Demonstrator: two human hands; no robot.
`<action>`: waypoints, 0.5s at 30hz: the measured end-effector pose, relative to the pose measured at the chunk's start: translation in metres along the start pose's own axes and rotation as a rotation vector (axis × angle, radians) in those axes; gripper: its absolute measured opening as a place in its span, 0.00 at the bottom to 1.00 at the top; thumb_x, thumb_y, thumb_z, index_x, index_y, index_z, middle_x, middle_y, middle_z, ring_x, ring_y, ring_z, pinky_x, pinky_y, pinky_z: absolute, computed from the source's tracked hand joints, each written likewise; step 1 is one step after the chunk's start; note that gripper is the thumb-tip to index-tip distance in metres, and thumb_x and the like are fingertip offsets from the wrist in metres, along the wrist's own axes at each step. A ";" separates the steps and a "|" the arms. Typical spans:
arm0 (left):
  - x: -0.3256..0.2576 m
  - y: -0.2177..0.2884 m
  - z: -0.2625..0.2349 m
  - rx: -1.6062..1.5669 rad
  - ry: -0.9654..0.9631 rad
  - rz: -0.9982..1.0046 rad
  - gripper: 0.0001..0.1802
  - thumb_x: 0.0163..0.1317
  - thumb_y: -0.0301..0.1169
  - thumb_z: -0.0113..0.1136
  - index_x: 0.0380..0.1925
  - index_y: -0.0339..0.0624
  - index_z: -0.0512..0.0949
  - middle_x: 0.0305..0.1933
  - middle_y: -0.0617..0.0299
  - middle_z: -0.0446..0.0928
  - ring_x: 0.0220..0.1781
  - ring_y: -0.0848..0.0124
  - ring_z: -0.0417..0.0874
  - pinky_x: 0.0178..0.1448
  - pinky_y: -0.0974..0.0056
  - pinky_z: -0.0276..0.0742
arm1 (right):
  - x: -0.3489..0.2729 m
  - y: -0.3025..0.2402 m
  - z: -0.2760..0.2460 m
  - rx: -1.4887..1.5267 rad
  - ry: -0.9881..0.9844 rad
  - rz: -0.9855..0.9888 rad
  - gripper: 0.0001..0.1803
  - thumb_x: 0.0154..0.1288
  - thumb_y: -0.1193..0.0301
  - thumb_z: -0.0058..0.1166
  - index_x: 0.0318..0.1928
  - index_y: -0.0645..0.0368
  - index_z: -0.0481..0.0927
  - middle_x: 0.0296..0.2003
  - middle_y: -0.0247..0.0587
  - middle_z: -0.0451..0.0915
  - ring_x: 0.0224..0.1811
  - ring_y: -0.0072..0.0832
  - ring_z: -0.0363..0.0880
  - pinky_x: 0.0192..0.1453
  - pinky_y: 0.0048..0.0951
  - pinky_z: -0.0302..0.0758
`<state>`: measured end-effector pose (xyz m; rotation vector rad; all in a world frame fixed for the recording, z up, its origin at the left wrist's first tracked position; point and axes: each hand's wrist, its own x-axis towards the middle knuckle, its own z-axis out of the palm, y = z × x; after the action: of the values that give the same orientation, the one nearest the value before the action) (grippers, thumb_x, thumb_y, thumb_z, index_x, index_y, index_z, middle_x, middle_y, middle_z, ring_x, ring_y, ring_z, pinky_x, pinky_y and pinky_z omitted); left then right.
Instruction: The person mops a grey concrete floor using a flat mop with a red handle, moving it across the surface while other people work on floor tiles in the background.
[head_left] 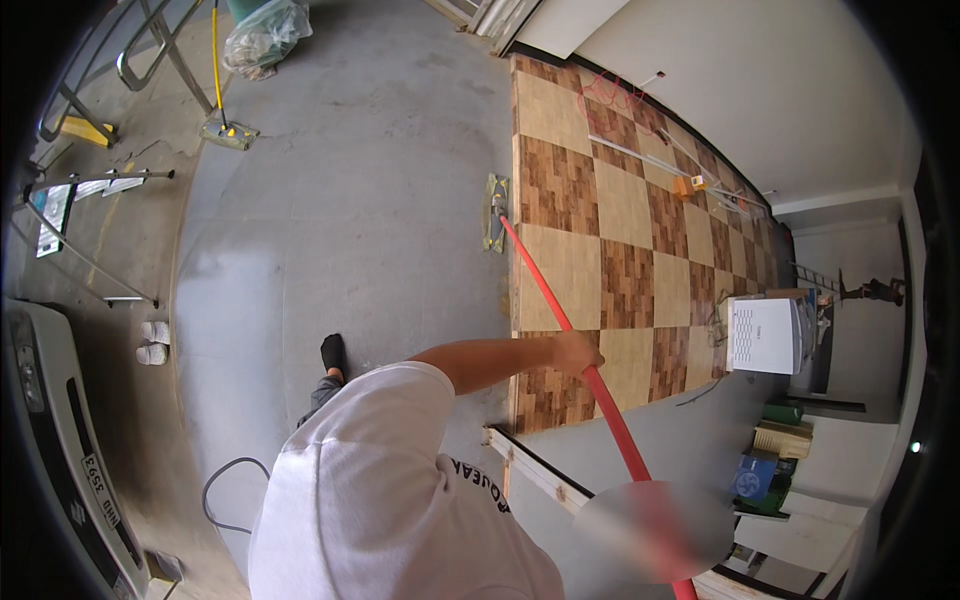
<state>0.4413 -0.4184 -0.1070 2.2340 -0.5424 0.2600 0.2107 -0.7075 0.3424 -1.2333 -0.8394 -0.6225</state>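
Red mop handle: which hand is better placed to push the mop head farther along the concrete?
Probably left. The left hand already grips the red handle, arm stretched toward the mop head by the tile edge. The right hand is not in view.

Left hand (578, 352) closed around a red mop handle (560, 318), mop head (494, 212) at the checkered floor's (625, 205) edge.

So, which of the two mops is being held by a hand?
The red-handled mop, gripped by the left hand; the yellow-handled mop stands far off, untouched.
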 end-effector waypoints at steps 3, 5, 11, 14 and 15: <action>0.025 -0.094 -0.014 0.035 0.086 -0.161 0.15 0.45 0.46 0.59 0.25 0.48 0.76 0.30 0.57 0.76 0.39 0.58 0.77 0.44 0.54 0.69 | -0.046 0.082 0.050 -0.106 0.308 -0.072 0.13 0.64 0.63 0.42 0.24 0.53 0.64 0.13 0.26 0.53 0.12 0.18 0.54 0.21 0.23 0.58; 0.033 -0.134 -0.035 0.102 0.093 -0.282 0.12 0.44 0.40 0.60 0.25 0.47 0.75 0.31 0.57 0.75 0.40 0.58 0.75 0.50 0.57 0.67 | -0.067 0.141 0.105 -0.135 0.428 0.013 0.13 0.61 0.66 0.42 0.20 0.50 0.61 0.13 0.26 0.48 0.13 0.20 0.51 0.25 0.27 0.56; -0.027 -0.193 -0.106 0.234 0.167 -0.455 0.10 0.45 0.38 0.58 0.26 0.46 0.77 0.32 0.58 0.75 0.39 0.59 0.77 0.44 0.56 0.71 | -0.072 0.199 0.158 -0.090 0.412 0.247 0.16 0.60 0.66 0.44 0.17 0.49 0.58 0.12 0.27 0.45 0.14 0.20 0.49 0.30 0.33 0.60; -0.063 -0.209 -0.135 0.251 0.188 -0.557 0.13 0.45 0.42 0.58 0.28 0.47 0.78 0.32 0.59 0.77 0.38 0.59 0.79 0.42 0.55 0.71 | -0.053 0.216 0.121 0.153 0.118 0.337 0.07 0.64 0.71 0.41 0.29 0.57 0.61 0.18 0.28 0.51 0.21 0.20 0.53 0.49 0.32 0.67; -0.081 -0.215 -0.150 0.265 0.199 -0.572 0.13 0.45 0.42 0.58 0.28 0.47 0.78 0.32 0.59 0.77 0.38 0.59 0.79 0.42 0.55 0.71 | -0.048 0.227 0.119 0.220 0.057 0.395 0.08 0.64 0.71 0.40 0.28 0.56 0.60 0.18 0.28 0.51 0.21 0.20 0.53 0.53 0.35 0.66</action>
<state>0.4679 -0.1557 -0.1811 2.4733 0.2573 0.2597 0.3396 -0.5395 0.1908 -1.1324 -0.5765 -0.2377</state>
